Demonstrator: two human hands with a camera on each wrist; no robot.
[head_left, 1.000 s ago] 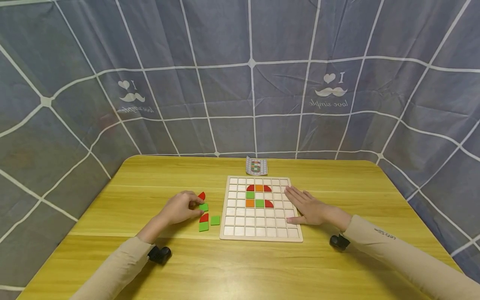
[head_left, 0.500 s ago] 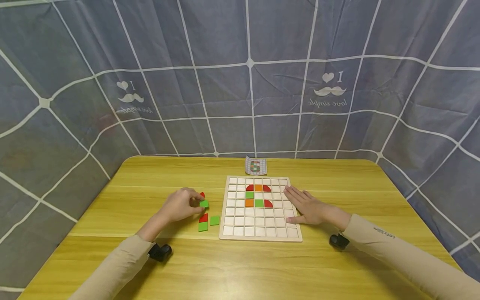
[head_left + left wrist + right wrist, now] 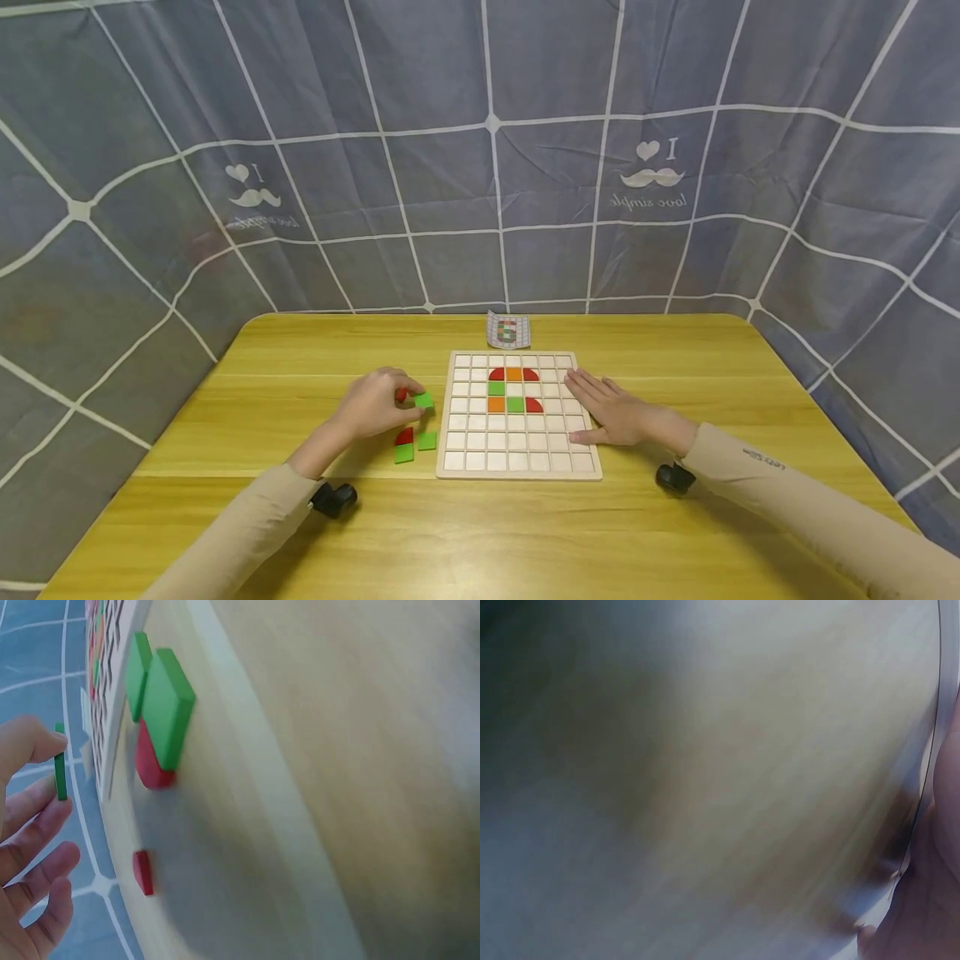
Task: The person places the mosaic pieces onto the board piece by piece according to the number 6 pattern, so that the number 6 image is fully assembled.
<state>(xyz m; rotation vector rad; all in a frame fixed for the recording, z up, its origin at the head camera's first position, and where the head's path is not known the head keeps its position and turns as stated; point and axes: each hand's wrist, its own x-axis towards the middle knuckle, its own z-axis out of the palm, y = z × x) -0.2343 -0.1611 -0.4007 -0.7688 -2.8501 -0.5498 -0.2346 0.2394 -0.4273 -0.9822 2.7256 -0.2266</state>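
Between thumb and fingertips, my left hand (image 3: 375, 406) pinches a green square tile (image 3: 423, 400), raised off the table left of the board; the left wrist view shows this tile (image 3: 61, 761) edge-on. Under the hand lies a red quarter-round tile (image 3: 401, 394), partly hidden. Nearer me are another red quarter-round tile (image 3: 405, 436), a green square (image 3: 404, 454) touching it, and a second green square (image 3: 427, 441). My right hand (image 3: 618, 414) rests with straight fingers on the right edge of the wooden grid board (image 3: 517, 463). Red, orange and green tiles sit in its upper-middle cells.
A small curled card (image 3: 507, 331) with a coloured grid pattern lies behind the board. The yellow wood-grain table (image 3: 480, 533) ends at a grey curtain (image 3: 450, 183) with white lines. Each wrist wears a black camera (image 3: 335, 500). The right wrist view is mostly blurred.
My left hand has picked up the green square tile and moved right with it, toward the board. The right hand stays on the board's edge. The head view has shifted slightly.
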